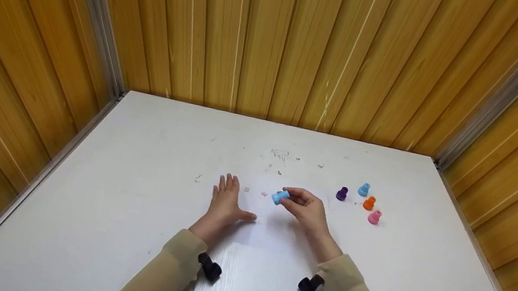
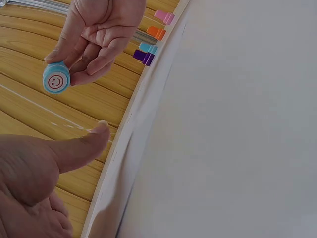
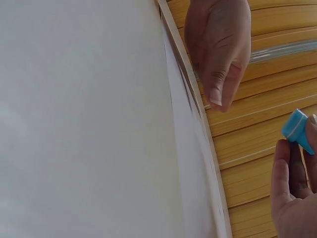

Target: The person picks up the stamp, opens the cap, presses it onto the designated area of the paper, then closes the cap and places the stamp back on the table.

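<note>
My right hand [image 1: 308, 212] pinches a light blue self-inking stamp [image 1: 280, 197] between thumb and fingers, above a white sheet of paper [image 1: 258, 235]. The stamp's round face [image 2: 56, 82] shows a red smiley in the left wrist view. My left hand [image 1: 225, 204] is at the paper's left side, fingers straight and thumb spread out to the right, holding nothing; whether it touches the sheet I cannot tell. Two small reddish prints [image 1: 247, 189] mark the paper between the hands.
Right of the paper stand several stamps: a purple stamp [image 1: 342, 194], another light blue stamp [image 1: 364, 189], an orange stamp [image 1: 369, 203] and a pink stamp [image 1: 374, 217]. Dark smudges [image 1: 280, 155] mark the white table [image 1: 122, 238] beyond the hands. Wood-patterned walls [image 1: 264, 38] enclose it.
</note>
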A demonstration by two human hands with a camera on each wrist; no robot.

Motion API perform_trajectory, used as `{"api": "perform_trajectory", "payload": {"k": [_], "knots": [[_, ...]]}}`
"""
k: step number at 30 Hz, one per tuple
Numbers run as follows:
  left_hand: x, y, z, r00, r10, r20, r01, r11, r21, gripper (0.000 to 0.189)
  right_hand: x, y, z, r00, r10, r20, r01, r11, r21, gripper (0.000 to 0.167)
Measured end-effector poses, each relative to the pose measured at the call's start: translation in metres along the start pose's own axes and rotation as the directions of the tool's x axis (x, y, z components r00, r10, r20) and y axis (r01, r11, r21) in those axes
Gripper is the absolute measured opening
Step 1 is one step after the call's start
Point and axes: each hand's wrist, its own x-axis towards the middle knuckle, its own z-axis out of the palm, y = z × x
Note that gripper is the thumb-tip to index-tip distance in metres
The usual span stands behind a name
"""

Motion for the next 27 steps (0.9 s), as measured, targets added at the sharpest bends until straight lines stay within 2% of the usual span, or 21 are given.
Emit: {"api": "perform_trajectory", "payload": {"k": [5,8,11,15,19,23,27], "knots": [[-0.001,-0.002,-0.001,0.998,-0.021,0.065,0.016,0.997,0.078,0.118,0.003,-0.015,-0.027,1.000,-0.005,-0.009,0.005,0.999,-0.043,0.040],[-0.002,-0.002,-0.002,0.997,-0.017,0.079,0.008,0.993,0.114,0.115,0.005,-0.030,-0.056,1.000,-0.004,-0.001,0.004,0.992,-0.125,0.042],[-0.003,-0.001,-0.003,0.996,-0.027,0.089,0.015,0.990,0.138,0.115,0.004,-0.044,-0.092,1.000,-0.028,0.008,0.029,0.970,-0.242,0.043],[-0.004,0.000,-0.004,0.994,-0.050,0.094,0.034,0.986,0.165,0.116,-0.007,-0.059,-0.142,1.000,0.003,-0.028,-0.013,0.927,-0.375,0.044],[-0.005,0.000,-0.002,0.995,-0.057,0.077,0.042,0.983,0.181,0.116,-0.019,-0.064,-0.185,0.991,0.115,-0.070,-0.134,0.875,-0.466,0.049],[-0.006,0.000,-0.001,0.996,-0.063,0.064,0.049,0.978,0.201,0.116,-0.026,-0.055,-0.213,0.977,0.197,-0.084,-0.210,0.803,-0.558,0.051],[-0.005,-0.001,0.000,0.996,-0.064,0.064,0.049,0.976,0.214,0.116,-0.028,-0.044,-0.226,0.954,0.289,-0.085,-0.278,0.738,-0.615,0.049]]}}
